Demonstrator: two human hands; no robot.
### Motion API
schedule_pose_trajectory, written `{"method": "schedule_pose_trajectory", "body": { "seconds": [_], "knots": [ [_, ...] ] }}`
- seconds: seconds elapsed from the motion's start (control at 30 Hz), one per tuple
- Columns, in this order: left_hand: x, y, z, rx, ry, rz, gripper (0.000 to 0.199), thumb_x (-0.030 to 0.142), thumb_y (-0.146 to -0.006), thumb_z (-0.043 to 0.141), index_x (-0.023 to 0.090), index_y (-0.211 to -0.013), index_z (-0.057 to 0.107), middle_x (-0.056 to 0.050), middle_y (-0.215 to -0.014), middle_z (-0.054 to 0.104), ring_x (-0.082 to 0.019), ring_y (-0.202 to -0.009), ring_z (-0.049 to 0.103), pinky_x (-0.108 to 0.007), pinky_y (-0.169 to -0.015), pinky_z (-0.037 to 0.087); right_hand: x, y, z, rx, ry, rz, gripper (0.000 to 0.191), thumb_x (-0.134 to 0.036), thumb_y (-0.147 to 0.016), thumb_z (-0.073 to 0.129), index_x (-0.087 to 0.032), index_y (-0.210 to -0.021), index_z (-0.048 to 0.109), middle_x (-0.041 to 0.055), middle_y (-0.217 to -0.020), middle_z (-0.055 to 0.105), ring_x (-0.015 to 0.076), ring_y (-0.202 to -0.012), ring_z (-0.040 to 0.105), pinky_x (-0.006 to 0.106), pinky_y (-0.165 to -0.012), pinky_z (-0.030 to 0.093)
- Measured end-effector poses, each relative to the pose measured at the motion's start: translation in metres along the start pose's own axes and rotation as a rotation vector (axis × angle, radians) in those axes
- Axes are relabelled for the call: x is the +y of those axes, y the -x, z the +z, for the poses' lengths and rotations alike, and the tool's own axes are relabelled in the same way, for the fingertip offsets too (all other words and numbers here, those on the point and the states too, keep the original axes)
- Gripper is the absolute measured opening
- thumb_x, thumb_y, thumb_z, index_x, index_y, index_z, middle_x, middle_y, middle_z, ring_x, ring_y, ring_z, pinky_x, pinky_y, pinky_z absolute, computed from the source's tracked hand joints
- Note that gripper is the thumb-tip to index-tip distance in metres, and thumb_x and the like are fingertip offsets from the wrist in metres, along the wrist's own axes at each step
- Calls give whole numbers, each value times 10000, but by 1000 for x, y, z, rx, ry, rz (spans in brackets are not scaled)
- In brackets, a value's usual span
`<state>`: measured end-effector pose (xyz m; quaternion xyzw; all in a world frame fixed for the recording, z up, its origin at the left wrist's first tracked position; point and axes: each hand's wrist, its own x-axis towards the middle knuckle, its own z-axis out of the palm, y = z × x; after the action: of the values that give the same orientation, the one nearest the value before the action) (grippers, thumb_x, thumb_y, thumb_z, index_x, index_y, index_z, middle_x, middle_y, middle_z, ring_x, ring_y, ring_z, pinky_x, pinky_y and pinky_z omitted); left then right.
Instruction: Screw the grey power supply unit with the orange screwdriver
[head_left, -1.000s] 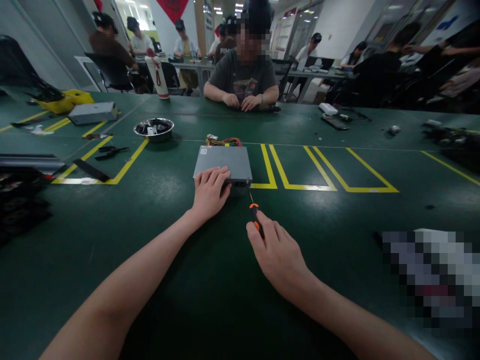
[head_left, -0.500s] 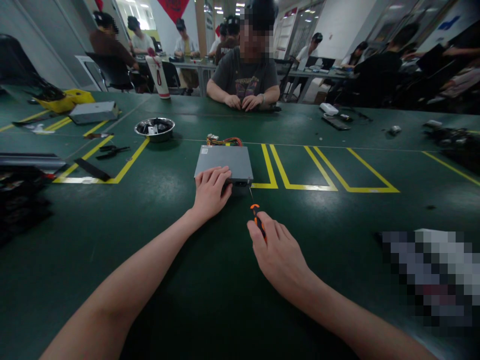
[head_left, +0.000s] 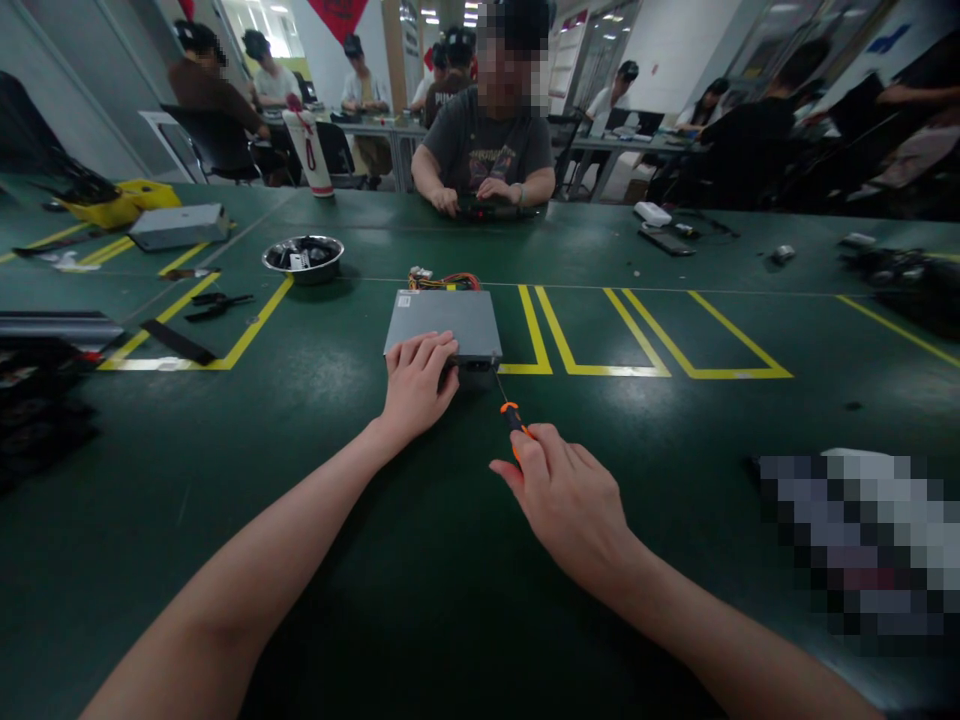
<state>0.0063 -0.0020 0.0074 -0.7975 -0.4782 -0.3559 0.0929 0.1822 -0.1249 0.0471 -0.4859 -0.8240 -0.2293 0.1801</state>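
Observation:
A grey metal computer power supply [head_left: 442, 318] lies flat on the green table, its bundle of coloured wires [head_left: 450, 281] at the far side. My left hand [head_left: 420, 375] grips its near left edge, fingers over the top and thumb at the near side. My right hand [head_left: 566, 490] is closed around the handle of an orange and black screwdriver [head_left: 511, 415]. The thin shaft points away from me, and its tip is at the near right corner of the power supply. Whether the tip sits in a screw is too small to tell.
Left of the power supply stands a metal bowl [head_left: 304, 260] with small parts. Black pieces [head_left: 178, 341], a grey box [head_left: 180, 228] and a yellow holder [head_left: 124, 203] lie farther left. Yellow tape [head_left: 615, 371] marks the table. A person [head_left: 484, 150] sits opposite; a pixelated item [head_left: 862, 545] lies right.
My right hand's grip on the screwdriver has shifted, and the handle leans more to the right. The left hand stays on the power supply. The person opposite now handles a dark object.

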Motion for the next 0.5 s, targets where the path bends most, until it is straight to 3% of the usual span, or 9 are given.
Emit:
{"method": "schedule_pose_trajectory", "body": {
  "seconds": [0.1,0.17,0.3,0.5],
  "knots": [
    [-1,0,1,9,-6,6,272,216,-825,485,240,-1096,495,-26,-1206,566,-230,-1136,449,-420,-932,283,-4,0,1,-18,-23,-33,224,-165,-825,475,-87,-1033,505,207,-1073,545,257,-930,565,351,-708,481],
    [-1,1,1,5,-7,8,278,214,-822,488,242,-1098,493,-25,-1208,564,-229,-1134,450,-420,-933,284,-4,1,3,5,-32,-106,251,-93,-813,439,-107,-1057,496,205,-1108,537,269,-1003,540,376,-768,471],
    [-1,1,1,9,-4,6,282,208,-818,492,245,-1098,491,-23,-1212,559,-229,-1135,447,-417,-929,285,1,0,5,70,-10,-172,204,-94,-833,429,-130,-1016,512,182,-1024,585,221,-912,579,332,-736,479],
    [-1,0,1,4,-12,14,275,213,-824,489,242,-1097,490,-27,-1218,555,-233,-1137,450,-421,-933,277,6,-1,4,30,-31,-74,168,-197,-851,468,-138,-998,523,153,-968,591,195,-836,590,309,-681,483]
  ]
}}
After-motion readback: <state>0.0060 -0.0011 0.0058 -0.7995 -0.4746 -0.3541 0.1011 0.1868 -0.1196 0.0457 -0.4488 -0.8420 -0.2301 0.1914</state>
